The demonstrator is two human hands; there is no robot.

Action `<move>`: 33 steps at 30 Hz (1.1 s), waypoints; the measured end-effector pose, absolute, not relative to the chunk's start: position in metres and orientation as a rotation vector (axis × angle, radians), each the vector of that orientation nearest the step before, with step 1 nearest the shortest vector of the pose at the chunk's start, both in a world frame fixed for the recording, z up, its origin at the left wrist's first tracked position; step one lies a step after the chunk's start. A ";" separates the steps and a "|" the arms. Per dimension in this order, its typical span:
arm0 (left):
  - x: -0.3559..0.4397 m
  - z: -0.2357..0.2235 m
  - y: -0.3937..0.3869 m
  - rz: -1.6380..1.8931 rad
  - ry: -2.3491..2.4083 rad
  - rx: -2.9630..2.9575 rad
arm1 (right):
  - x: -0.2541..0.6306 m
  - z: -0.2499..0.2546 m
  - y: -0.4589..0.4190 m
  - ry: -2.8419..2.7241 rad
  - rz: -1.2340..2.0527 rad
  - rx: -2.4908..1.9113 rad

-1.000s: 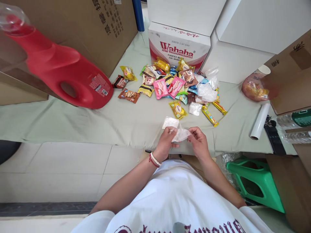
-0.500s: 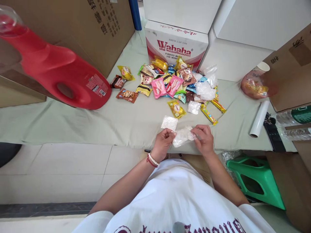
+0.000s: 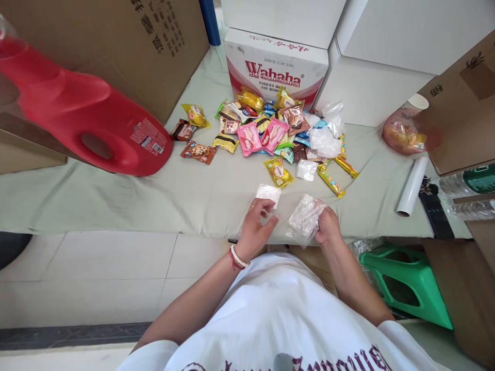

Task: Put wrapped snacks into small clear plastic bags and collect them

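My right hand (image 3: 327,225) grips one side of a crinkled clear plastic bag (image 3: 305,216), folded into a rough square above the table's front edge. My left hand (image 3: 258,224) is apart from that bag, fingers spread and slightly curled, with nothing held. Just beyond its fingertips lies a folded white plastic square (image 3: 268,192); whether they touch it I cannot tell. A similar folded square (image 3: 307,169) rests farther back, beside a yellow-wrapped snack (image 3: 278,171). Behind these spreads a heap of wrapped snacks (image 3: 263,135), with a crumpled clear bag (image 3: 325,141) on its right side.
A large red jug (image 3: 93,118) stands at the left. At the back is a Wahaha carton (image 3: 275,72) beside white boxes (image 3: 381,85). On the right are a reddish clear container (image 3: 404,134), a white roll (image 3: 413,186) and plastic bottles (image 3: 460,185). A green stool (image 3: 410,288) sits below.
My left hand has let go of the plastic bag and moved slightly left, its fingers opening. The bag, now flatter and squarer, stays in my right hand, whose grip has turned.
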State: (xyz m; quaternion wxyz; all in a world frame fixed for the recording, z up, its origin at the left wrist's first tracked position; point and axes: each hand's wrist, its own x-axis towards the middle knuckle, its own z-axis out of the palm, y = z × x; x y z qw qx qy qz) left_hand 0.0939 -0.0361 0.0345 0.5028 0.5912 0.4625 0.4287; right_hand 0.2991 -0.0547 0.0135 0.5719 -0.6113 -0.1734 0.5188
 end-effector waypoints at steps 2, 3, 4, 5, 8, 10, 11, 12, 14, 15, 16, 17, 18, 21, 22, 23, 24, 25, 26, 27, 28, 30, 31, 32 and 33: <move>0.101 0.040 -0.035 0.969 0.937 1.631 | 0.293 0.017 -0.054 -0.472 1.262 -1.465; 0.106 0.041 -0.033 0.940 0.866 1.671 | 0.290 0.020 -0.054 -0.497 1.298 -1.477; 0.111 0.040 -0.030 0.923 0.842 1.657 | 0.287 0.023 -0.054 -0.505 1.345 -1.482; 0.116 0.039 -0.026 0.919 0.866 1.594 | 0.285 0.027 -0.055 -0.497 1.400 -1.478; 0.125 0.029 -0.006 0.991 1.073 1.247 | 0.282 0.038 -0.060 -0.435 1.556 -1.446; 0.125 0.022 0.008 1.081 1.192 1.060 | 0.283 0.043 -0.063 -0.399 1.600 -1.456; 0.123 0.019 0.012 1.125 1.234 1.010 | 0.284 0.043 -0.065 -0.379 1.599 -1.475; 0.122 0.017 0.014 1.152 1.263 0.985 | 0.285 0.043 -0.067 -0.358 1.589 -1.500; 0.119 0.015 0.011 1.125 1.271 1.003 | 0.286 0.040 -0.070 -0.336 1.570 -1.542; 0.118 0.015 0.006 1.070 1.249 1.031 | 0.285 0.039 -0.071 -0.349 1.571 -1.554; 0.118 0.015 0.000 1.005 1.224 1.059 | 0.285 0.037 -0.072 -0.384 1.575 -1.560; 0.118 0.017 -0.006 0.952 1.206 1.090 | 0.284 0.035 -0.073 -0.441 1.570 -1.568; 0.119 0.019 -0.012 0.930 1.207 1.122 | 0.283 0.034 -0.073 -0.521 1.549 -1.580; 0.120 0.030 -0.025 1.046 1.284 1.220 | 0.282 0.031 -0.076 -0.849 1.411 -1.650; 0.120 0.034 -0.027 1.097 1.301 1.259 | 0.282 0.031 -0.077 -0.964 1.356 -1.680; 0.120 0.039 -0.027 1.128 1.299 1.297 | 0.281 0.030 -0.078 -1.069 1.300 -1.712; 0.120 0.042 -0.025 1.133 1.281 1.329 | 0.281 0.030 -0.079 -1.163 1.246 -1.742; 0.120 0.045 -0.022 1.115 1.253 1.351 | 0.281 0.029 -0.080 -1.246 1.192 -1.767; 0.121 0.047 -0.018 1.083 1.227 1.356 | 0.280 0.029 -0.081 -1.316 1.138 -1.788; 0.122 0.047 -0.012 1.050 1.213 1.339 | 0.280 0.029 -0.081 -1.379 1.085 -1.805; 0.123 0.046 -0.007 1.025 1.219 1.307 | 0.279 0.029 -0.082 -1.437 1.037 -1.822; 0.127 0.042 0.003 1.000 1.260 1.247 | 0.276 0.029 -0.084 -1.547 0.943 -1.868; 0.129 0.041 0.007 0.997 1.276 1.238 | 0.275 0.029 -0.084 -1.602 0.894 -1.899; 0.131 0.040 0.009 0.996 1.282 1.248 | 0.274 0.028 -0.085 -1.660 0.843 -1.934; 0.134 0.040 0.011 0.994 1.284 1.272 | 0.273 0.028 -0.086 -1.719 0.792 -1.970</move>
